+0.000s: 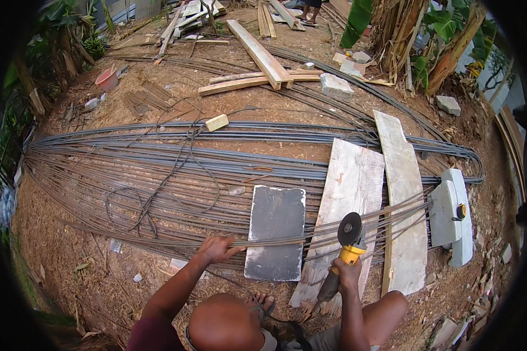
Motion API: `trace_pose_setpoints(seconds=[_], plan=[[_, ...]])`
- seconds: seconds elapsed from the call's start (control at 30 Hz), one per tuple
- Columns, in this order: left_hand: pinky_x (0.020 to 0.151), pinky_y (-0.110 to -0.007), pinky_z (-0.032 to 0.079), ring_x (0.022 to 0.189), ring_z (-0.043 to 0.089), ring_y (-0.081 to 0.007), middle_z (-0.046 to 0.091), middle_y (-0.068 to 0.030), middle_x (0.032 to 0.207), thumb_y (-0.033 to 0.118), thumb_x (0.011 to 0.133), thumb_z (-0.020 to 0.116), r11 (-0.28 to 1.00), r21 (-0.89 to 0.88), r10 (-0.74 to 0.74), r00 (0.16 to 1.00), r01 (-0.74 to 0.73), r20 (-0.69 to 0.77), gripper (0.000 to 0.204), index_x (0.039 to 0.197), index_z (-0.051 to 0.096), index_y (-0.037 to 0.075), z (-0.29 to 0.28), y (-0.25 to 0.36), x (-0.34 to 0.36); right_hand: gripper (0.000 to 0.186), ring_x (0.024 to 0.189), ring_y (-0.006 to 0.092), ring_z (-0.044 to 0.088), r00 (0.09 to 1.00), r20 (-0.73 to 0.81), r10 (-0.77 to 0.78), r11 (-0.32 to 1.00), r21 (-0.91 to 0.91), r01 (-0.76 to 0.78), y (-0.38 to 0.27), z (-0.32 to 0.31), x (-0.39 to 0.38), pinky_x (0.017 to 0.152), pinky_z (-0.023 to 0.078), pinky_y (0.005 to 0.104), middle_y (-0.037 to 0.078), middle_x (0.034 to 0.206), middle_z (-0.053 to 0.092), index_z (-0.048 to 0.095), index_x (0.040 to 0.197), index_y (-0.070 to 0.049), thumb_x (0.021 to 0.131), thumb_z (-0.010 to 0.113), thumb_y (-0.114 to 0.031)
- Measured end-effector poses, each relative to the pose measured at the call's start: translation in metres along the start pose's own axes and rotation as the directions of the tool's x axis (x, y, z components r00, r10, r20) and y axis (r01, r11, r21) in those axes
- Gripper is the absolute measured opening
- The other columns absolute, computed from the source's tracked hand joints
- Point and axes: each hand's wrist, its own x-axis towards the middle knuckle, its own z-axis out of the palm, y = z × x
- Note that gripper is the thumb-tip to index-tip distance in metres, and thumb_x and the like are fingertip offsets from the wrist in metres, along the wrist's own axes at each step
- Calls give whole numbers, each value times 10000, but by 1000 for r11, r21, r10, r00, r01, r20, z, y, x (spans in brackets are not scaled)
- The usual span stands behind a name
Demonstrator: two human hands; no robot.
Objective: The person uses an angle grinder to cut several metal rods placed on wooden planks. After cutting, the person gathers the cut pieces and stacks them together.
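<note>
My right hand [346, 274] is clamped around the yellow angle grinder [345, 248], its disc over a pale board [345, 193]. My left hand [216, 250] presses flat, fingers spread, on steel rods [158, 175] beside a dark slab [275, 231]. Beyond lie dirt, planks [257, 55] and banana plants [427, 35].

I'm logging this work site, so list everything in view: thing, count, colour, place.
steel rods: many, grey, long bundle across the ground
dark slab: one, black, under the rods at centre
wooden boards: two, pale, right of the slab
concrete blocks: two, white-grey, far right
tape measure: one, yellow and black, on the blocks
timber planks: several, pale, top
bucket: one, pink, upper left
angle grinder: one, yellow, disc over the rods
left hand: on the rods
right hand: gripping the grinder
</note>
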Motion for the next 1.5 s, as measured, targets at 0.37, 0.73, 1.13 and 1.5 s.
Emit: trace_pose_setpoints(seconds=[0.37, 0.73, 1.13, 1.5], plan=[[731, -580, 515, 843, 684, -497, 718, -226, 839, 549, 1037, 621, 987, 149, -7, 954, 54, -300, 501, 928, 609, 61, -104, -25, 58, 357, 648, 178, 683, 996, -20, -89, 991, 103, 91, -23, -19, -9, 586, 618, 330, 58, 866, 669, 606, 1105, -14, 793, 763, 59], [848, -583, 526, 954, 696, -492, 740, -254, 953, 629, 1067, 510, 992, 70, -110, 994, 109, 12, 590, 1037, 684, 66, -12, 1, -22, 302, 632, 190, 685, 996, -20, -92, 983, 160, 94, -37, -27, -12, 584, 612, 333, 72, 845, 672, 594, 1083, 1, 819, 737, 35], [855, -568, 542, 1007, 678, -465, 707, -212, 1103, 560, 1020, 643, 976, 84, -134, 860, 201, -493, 530, 1089, 679, 36, -82, -47, 90, 242, 644, 195, 691, 998, -63, -26, 989, 141, 35, -24, -39, -16, 599, 592, 328, 84, 829, 678, 606, 1061, -12, 853, 728, 6], [1012, -547, 521, 1211, 647, -454, 689, -261, 1254, 687, 1016, 570, 936, 63, -317, 907, 346, -277, 724, 1319, 652, 35, -65, -54, 102, 232, 620, 231, 689, 998, -47, -30, 993, 110, 35, -22, -30, -20, 585, 590, 355, 112, 809, 676, 578, 1046, 5, 870, 726, -27]])
